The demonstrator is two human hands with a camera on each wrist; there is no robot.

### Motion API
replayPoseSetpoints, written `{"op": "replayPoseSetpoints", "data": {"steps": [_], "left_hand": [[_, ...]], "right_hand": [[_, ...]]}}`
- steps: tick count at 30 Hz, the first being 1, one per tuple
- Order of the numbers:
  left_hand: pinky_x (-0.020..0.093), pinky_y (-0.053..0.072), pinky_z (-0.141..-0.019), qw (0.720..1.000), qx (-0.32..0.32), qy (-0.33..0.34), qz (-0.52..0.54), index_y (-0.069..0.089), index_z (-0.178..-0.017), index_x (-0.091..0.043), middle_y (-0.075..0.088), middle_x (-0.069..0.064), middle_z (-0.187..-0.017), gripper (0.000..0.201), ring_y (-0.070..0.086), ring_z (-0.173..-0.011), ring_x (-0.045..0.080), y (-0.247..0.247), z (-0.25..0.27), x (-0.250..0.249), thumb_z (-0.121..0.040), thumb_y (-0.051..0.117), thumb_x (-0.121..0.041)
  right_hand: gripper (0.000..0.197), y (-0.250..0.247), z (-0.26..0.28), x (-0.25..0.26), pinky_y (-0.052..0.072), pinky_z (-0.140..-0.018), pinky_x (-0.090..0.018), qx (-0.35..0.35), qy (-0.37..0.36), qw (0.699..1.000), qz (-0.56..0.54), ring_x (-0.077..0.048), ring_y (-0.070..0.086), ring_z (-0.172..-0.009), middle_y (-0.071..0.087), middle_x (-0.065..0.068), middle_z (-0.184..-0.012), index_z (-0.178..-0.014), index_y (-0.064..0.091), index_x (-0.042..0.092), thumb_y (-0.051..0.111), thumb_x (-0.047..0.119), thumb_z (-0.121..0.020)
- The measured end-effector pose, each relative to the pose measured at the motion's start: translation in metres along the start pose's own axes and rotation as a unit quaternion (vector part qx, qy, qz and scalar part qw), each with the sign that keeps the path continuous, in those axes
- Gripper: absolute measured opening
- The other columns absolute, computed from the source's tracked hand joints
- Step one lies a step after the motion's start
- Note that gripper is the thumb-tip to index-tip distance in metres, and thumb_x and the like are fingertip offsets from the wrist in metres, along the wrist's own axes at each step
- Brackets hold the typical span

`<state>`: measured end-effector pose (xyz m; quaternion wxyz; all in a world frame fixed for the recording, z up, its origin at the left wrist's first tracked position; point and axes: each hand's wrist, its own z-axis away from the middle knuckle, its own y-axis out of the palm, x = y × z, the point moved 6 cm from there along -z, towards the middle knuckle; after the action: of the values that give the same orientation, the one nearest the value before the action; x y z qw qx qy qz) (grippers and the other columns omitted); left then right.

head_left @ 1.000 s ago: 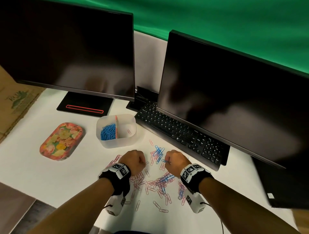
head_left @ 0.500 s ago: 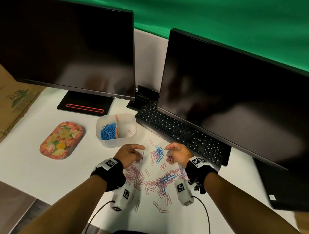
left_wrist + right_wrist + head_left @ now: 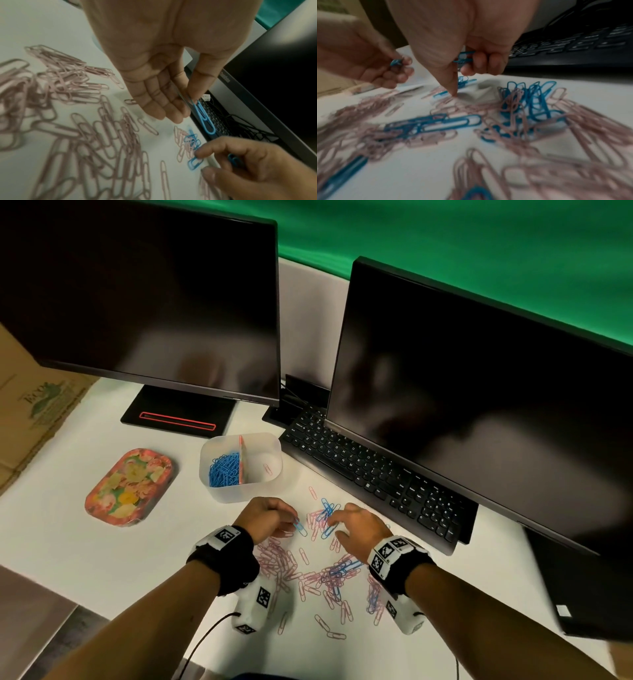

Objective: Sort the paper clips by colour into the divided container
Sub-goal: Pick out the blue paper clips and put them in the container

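Observation:
Pink and blue paper clips (image 3: 318, 577) lie scattered on the white desk in front of me. The clear divided container (image 3: 272, 445) stands behind them, with a heap of blue clips (image 3: 224, 472) in its left half and one pink clip (image 3: 268, 469) in its right half. My left hand (image 3: 291, 523) pinches a blue clip (image 3: 206, 121) between thumb and fingers just above the desk. My right hand (image 3: 337, 527) keeps a blue clip (image 3: 464, 56) in its curled fingers, and its forefinger (image 3: 453, 88) presses down among a small blue cluster (image 3: 327, 513).
Two dark monitors (image 3: 479, 405) stand behind, and a black keyboard (image 3: 370, 474) lies under the right one, close to my right hand. A floral tray (image 3: 130, 487) lies left of the container. A cardboard box (image 3: 30, 412) is at the far left.
Both hands were closed fists resting on the clip pile. They opened and moved forward to the far blue clips, and each now holds a blue clip.

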<state>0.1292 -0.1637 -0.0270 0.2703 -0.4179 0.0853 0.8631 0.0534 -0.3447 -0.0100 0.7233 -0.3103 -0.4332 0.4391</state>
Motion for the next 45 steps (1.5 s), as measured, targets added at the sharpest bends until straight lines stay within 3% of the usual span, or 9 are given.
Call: {"op": "replayPoseSetpoints", "data": {"steps": [5,12,14,16,19,22,34,40,45], "left_hand": [[0.032,0.054,-0.067,0.989,-0.019,-0.003,0.144,0.065,-0.081,-0.005,0.066,0.018,-0.078,0.020,0.068,-0.072,0.029,0.007,0.001,-0.005,-0.086,0.047,0.004],[0.029,0.044,-0.059,0.966,-0.015,-0.072,0.250,0.057,-0.075,-0.009,0.049,0.005,-0.067,0.019,0.049,-0.059,0.021,0.028,-0.005,-0.009,-0.084,0.039,-0.007],[0.025,0.037,-0.054,0.979,-0.027,-0.060,0.194,0.057,-0.072,-0.011,0.044,0.004,-0.065,0.016,0.040,-0.054,0.018,0.033,-0.012,-0.013,-0.083,0.045,-0.007],[0.022,0.036,-0.054,0.999,-0.045,0.003,0.007,0.062,-0.071,-0.015,0.049,-0.001,-0.064,0.016,0.043,-0.055,0.016,0.037,-0.020,-0.021,-0.083,0.055,-0.008],[0.021,0.044,-0.064,0.951,-0.062,0.081,-0.291,0.067,-0.079,-0.022,0.063,-0.006,-0.075,0.005,0.058,-0.073,0.015,0.049,-0.023,-0.032,-0.080,0.065,-0.018],[0.027,0.050,-0.078,0.907,-0.064,0.095,-0.404,0.066,-0.086,-0.022,0.067,0.000,-0.096,0.005,0.061,-0.089,0.020,0.057,-0.028,-0.032,-0.083,0.064,-0.024],[0.027,0.053,-0.073,0.912,-0.063,0.130,-0.383,0.062,-0.073,-0.024,0.070,-0.001,-0.083,0.015,0.065,-0.081,0.020,0.043,-0.021,-0.038,-0.080,0.057,-0.012],[0.005,0.036,-0.057,0.931,-0.058,0.145,-0.329,0.068,-0.076,-0.023,0.066,-0.008,-0.073,0.013,0.061,-0.074,0.010,0.027,-0.011,-0.036,-0.083,0.064,-0.013],[0.011,0.043,-0.065,0.953,-0.026,0.135,-0.269,0.072,-0.101,-0.021,0.066,-0.001,-0.084,0.017,0.062,-0.076,0.016,0.018,-0.002,-0.026,-0.087,0.064,-0.015]], "right_hand": [[0.017,0.004,0.003,0.004,0.045,-0.076,-0.027,0.004,-0.029,0.999,0.039,-0.025,0.060,-0.095,0.054,-0.002,-0.111,-0.104,0.061,0.021,0.048,0.021,-0.094],[0.029,0.008,0.006,0.012,0.050,-0.092,-0.034,0.028,-0.052,0.998,0.033,-0.024,0.059,-0.106,0.048,0.002,-0.124,-0.121,0.057,0.025,0.051,0.019,-0.094],[0.025,0.010,0.005,0.015,0.049,-0.092,-0.033,0.035,-0.046,0.997,0.042,-0.024,0.058,-0.106,0.048,0.000,-0.123,-0.116,0.060,0.022,0.049,0.018,-0.093],[0.023,0.011,0.004,0.016,0.048,-0.093,-0.032,0.038,-0.033,0.997,0.050,-0.025,0.058,-0.107,0.048,-0.002,-0.121,-0.112,0.061,0.020,0.048,0.016,-0.093],[0.022,0.012,0.005,0.017,0.047,-0.092,-0.032,0.043,-0.018,0.997,0.053,-0.026,0.058,-0.107,0.048,-0.003,-0.120,-0.109,0.061,0.018,0.048,0.014,-0.092],[0.023,0.014,0.007,0.018,0.050,-0.091,-0.035,0.053,-0.007,0.997,0.051,-0.027,0.059,-0.105,0.051,-0.002,-0.118,-0.108,0.061,0.019,0.050,0.009,-0.090],[0.043,0.022,0.012,0.019,0.048,-0.091,-0.037,0.095,0.003,0.994,0.051,-0.030,0.056,-0.113,0.047,-0.004,-0.128,-0.122,0.051,0.019,0.059,0.002,-0.084],[0.019,0.020,0.015,0.014,0.049,-0.089,-0.035,0.053,-0.002,0.998,0.031,-0.027,0.058,-0.108,0.050,-0.002,-0.118,-0.108,0.059,0.018,0.055,0.015,-0.090],[0.009,0.014,0.017,0.001,0.053,-0.083,-0.033,-0.011,0.027,0.994,-0.104,-0.021,0.062,-0.093,0.056,0.001,-0.099,-0.087,0.065,0.020,0.057,0.024,-0.087]]}}
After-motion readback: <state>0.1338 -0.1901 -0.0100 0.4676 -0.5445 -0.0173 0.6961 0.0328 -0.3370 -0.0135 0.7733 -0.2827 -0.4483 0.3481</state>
